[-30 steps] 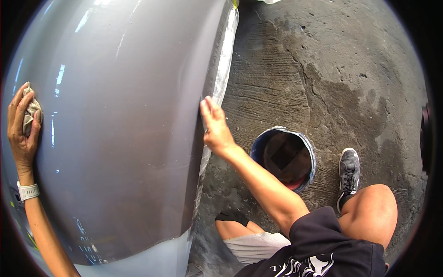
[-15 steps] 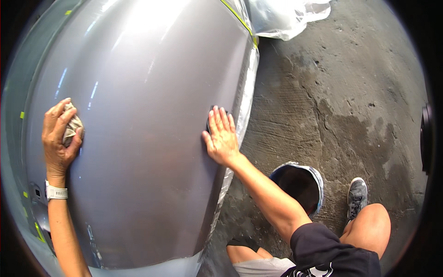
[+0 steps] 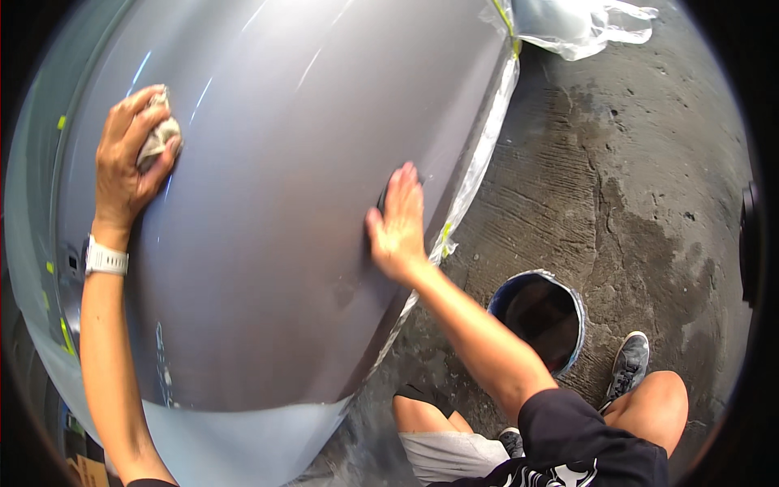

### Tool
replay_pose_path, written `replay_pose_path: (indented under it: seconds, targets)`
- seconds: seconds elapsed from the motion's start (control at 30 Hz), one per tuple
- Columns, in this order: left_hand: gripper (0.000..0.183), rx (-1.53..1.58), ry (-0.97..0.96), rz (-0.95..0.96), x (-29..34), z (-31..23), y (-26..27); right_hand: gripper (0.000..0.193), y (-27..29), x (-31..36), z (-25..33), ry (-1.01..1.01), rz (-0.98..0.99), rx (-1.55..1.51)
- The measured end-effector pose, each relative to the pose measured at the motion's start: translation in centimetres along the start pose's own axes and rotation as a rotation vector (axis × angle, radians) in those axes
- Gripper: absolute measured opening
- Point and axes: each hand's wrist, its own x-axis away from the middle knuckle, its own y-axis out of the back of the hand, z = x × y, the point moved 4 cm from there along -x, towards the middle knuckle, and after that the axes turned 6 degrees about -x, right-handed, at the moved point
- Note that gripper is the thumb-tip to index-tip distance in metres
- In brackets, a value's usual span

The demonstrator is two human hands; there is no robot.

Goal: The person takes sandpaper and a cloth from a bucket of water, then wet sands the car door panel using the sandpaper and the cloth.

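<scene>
A broad grey car hood (image 3: 268,227) lies beneath both my hands, its surface glossy with light streaks. At its left side my left hand (image 3: 126,166) is closed around a crumpled beige rag (image 3: 158,134), which rests against the paint. My right hand (image 3: 399,223) lies nearly flat near the right edge, fingers together and thumb out to the side. Under its fingers sits a dark pad (image 3: 382,199), mostly hidden and pressed to the hood; only its rim shows beside the index finger.
Clear plastic film (image 3: 487,154) and yellow-green tape (image 3: 447,235) run along the hood's right edge. A bucket (image 3: 583,325) with a dark inside stands on the rough concrete floor (image 3: 535,187), close to my shoe (image 3: 629,365). More plastic sheeting (image 3: 572,28) bulges at the top.
My left hand has slid up the hood with the rag, away from me. The right hand remains on the pad, shifted slightly. The whole view has turned and moved a little.
</scene>
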Motion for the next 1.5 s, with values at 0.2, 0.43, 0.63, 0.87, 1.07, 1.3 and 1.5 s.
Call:
replay_pose_path:
  seconds: [0.2,0.43,0.63,0.87,1.07,1.3,1.5]
  targets:
    - [0.033,0.015,-0.025,0.058,2.3,-1.9,0.4,0.078,-1.0,-2.1,0.2,-0.182,-0.038,0.013]
    - [0.034,0.023,-0.149,0.165,5.6,-7.4,1.4,0.080,-2.6,19.3,11.7,0.016,0.236,-0.069]
    - [0.036,0.005,-0.181,0.254,10.1,-9.2,2.7,0.078,-2.2,13.8,6.3,-0.119,0.207,-0.037]
    - [0.034,-0.011,-0.194,0.196,14.9,-10.3,3.8,0.075,-1.2,9.4,5.2,-0.161,0.128,-0.099]
    - [0.030,-0.018,-0.150,0.192,15.0,-10.3,3.7,0.079,-0.9,17.4,12.3,-0.130,0.372,-0.471]
    - [0.021,-0.059,-0.128,0.201,14.9,-10.4,3.3,0.070,3.1,5.2,6.8,-0.078,-0.063,-0.343]
    - [0.034,0.000,-0.173,0.314,14.4,-10.2,3.6,0.081,-1.8,-2.2,8.0,0.048,-0.027,-0.092]
